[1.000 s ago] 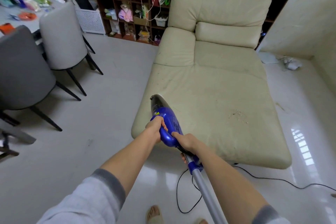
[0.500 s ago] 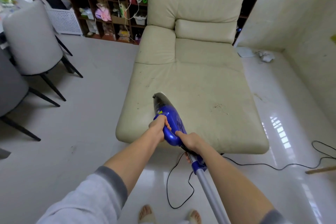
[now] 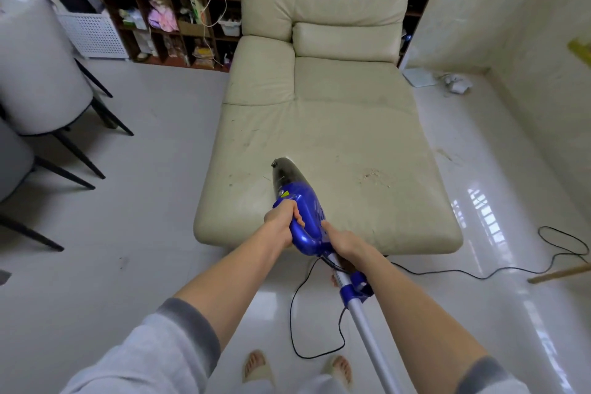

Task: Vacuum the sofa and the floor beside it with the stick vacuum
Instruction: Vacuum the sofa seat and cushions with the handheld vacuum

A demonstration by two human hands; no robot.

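Chairs: at the far left we see pale grey padded chairs with thin black legs (image 3: 41, 73) standing on the glossy white tiled floor (image 3: 134, 233).
Basket: a white perforated plastic basket (image 3: 92, 32) sits on the floor behind the chairs, against the dark wooden cubby shelf (image 3: 166, 6) crammed with oddments.
Left hand: our left hand (image 3: 283, 222) has its grip closed round the looped handle of the blue stick vacuum with a dark dust cup and silver tube (image 3: 307, 217), fingers curled over the top.
Vacuum: it lies over the near edge of the seat, dark nose pointing away from us onto the cushion, silver tube running back down toward our right side.
Right hand: our right hand (image 3: 347, 241) grips the vacuum where the blue body meets the tube, just behind the left hand.
Cord: a thin black power cord (image 3: 294, 323) loops on the floor near our feet and trails off to the right.
Sofa: the cream leather chaise sofa (image 3: 319, 125) fills the middle, its back against the shelf.
Debris: a patch of pale crumbs (image 3: 372, 176) lies on the seat, right of the vacuum's nose and apart from it.
Wall: a cream tiled wall (image 3: 527, 25) stands at the right.
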